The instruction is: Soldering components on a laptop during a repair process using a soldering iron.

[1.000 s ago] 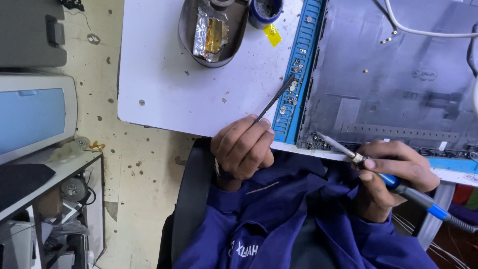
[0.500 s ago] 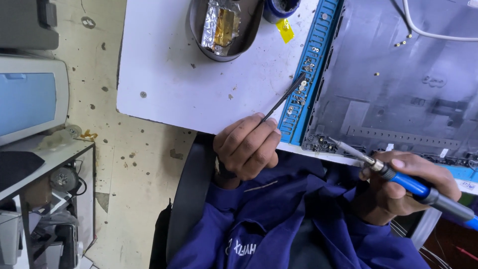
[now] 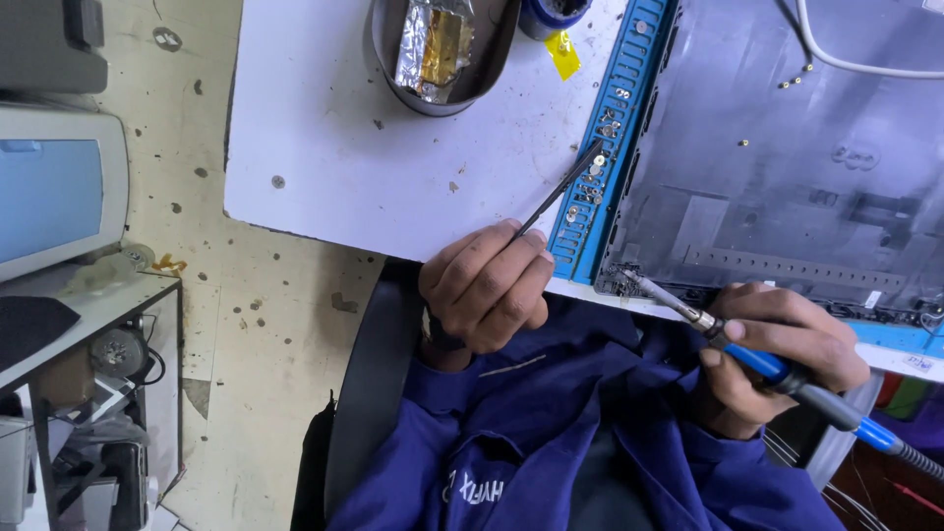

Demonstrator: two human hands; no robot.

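Nearest cam: blue jacket [image 3: 551, 442], dark chair back [image 3: 369, 393] at its left.

L hand [image 3: 487, 285] closed around black tweezers [image 3: 560, 192], pinch grip at the table [image 3: 324, 147] edge. Tweezer tips angled up-right, resting over the blue mat [image 3: 615, 128] near a few small screws [image 3: 595, 177].

R hand [image 3: 782, 349] wrapped tight on a blue-handled soldering iron [image 3: 757, 359], held pen-style. Metal tip points up-left, touching the bottom-left corner of the dark grey panel [image 3: 787, 147], which lies on the mat. Iron's cord exits lower right.

Further out on the white table: round grey dish [image 3: 388, 59] w/ crumpled foil [image 3: 433, 49] inside, blue tape roll [image 3: 551, 15] just beside it, yellow scrap [image 3: 563, 54] below the roll. White cable [image 3: 865, 64] crosses the panel's top right.

Far left, off the table: monitor [image 3: 59, 192] on a shelf, stained floor [image 3: 197, 324] between.
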